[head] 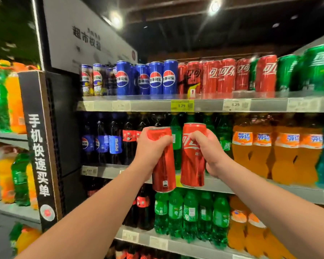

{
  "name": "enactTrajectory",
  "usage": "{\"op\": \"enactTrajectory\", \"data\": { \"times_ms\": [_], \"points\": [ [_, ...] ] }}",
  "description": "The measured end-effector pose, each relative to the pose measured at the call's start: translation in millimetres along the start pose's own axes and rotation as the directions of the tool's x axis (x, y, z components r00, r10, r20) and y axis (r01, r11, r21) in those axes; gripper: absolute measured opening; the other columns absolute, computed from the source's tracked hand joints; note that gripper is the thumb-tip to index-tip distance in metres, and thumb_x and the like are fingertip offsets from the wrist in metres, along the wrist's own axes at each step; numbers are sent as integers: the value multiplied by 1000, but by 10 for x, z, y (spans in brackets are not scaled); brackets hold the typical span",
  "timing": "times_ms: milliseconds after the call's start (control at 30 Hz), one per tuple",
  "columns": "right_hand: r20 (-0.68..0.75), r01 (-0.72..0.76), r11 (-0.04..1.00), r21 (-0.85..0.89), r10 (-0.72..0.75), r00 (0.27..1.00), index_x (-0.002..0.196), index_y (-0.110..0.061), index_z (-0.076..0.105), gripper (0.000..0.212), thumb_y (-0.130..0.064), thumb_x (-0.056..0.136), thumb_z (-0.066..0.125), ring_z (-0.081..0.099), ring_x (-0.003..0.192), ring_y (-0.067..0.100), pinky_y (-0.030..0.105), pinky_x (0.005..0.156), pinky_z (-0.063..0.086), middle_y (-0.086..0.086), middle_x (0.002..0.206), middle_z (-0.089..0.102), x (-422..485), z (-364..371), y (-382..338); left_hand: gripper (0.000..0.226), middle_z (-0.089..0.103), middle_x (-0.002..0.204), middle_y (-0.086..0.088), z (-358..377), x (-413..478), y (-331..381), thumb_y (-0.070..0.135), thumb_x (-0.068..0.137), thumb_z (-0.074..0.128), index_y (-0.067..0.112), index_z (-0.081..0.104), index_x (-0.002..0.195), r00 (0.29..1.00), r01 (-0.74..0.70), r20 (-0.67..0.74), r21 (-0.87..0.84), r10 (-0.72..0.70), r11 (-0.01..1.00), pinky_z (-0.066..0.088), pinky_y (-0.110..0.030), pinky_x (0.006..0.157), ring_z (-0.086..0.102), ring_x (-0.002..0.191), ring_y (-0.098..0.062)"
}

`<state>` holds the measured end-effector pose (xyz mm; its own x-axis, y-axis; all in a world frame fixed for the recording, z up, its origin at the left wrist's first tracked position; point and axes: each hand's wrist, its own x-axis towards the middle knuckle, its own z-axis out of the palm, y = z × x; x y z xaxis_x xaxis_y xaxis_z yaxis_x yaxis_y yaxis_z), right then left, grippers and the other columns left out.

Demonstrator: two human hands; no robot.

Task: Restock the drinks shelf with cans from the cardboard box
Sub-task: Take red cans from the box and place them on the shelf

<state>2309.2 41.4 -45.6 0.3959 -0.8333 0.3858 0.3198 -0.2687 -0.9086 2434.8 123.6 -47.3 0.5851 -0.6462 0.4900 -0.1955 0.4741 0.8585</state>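
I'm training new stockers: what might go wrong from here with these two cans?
The left hand grips the left can and the right hand the right can, each single-handed, so either might slip on the way up. The row of red cans on the top shelf stands tight together near the front edge; pushing more in might topple one.

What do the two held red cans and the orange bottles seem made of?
The left-hand can and right-hand can: likely thin metal, glossy red print; streaky highlights, silvery top rim. The orange bottles: apparently clear plastic; the drink's colour shows through.
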Motion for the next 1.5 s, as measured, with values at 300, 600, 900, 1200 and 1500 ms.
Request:
{"op": "enactTrajectory", "data": {
  "times_ms": [300,600,900,1200,1500],
  "points": [
    [-106,54,999,-8,-54,993,100,-21,59,20,-27,81,64,66,73,17,30,58,54,3,82,66,55,56,-572,23,70,85,-1,65,293,486,18,75,77,21,60,91,995,-44,82,-49,48,998,54,-28,68,67,75,-14],
    [-116,133,977,-165,-154,981,110,-17,62,44,-21,71,82,72,84,25,42,73,58,9,96,73,225,103,-1017,24,74,84,-8,247,562,828,22,67,83,15,71,87,965,-60,250,-70,76,996,58,-45,79,71,80,-24],
    [-201,173,947,-270,-231,952,107,-17,64,51,-32,63,85,74,76,22,43,75,58,4,86,76,764,-413,-1603,46,74,87,-2,785,980,1051,37,59,83,22,65,98,973,-36,223,-125,63,992,58,-43,76,72,80,-22],
    [-164,221,887,-405,-309,937,104,-18,63,56,-33,57,88,74,71,20,37,65,59,5,84,75,1380,-1229,-2159,69,74,88,-6,1683,1393,1239,48,40,84,21,66,101,973,-64,204,-204,107,977,58,-50,75,72,78,-26],
    [-160,244,706,-664,-454,877,98,-17,61,52,-36,56,85,70,72,20,33,63,56,6,87,69,2025,-1628,-2366,57,73,87,-3,2127,1728,1192,51,50,81,23,64,97,976,-136,149,-166,161,977,58,-46,75,72,79,-23]
  ]
}}
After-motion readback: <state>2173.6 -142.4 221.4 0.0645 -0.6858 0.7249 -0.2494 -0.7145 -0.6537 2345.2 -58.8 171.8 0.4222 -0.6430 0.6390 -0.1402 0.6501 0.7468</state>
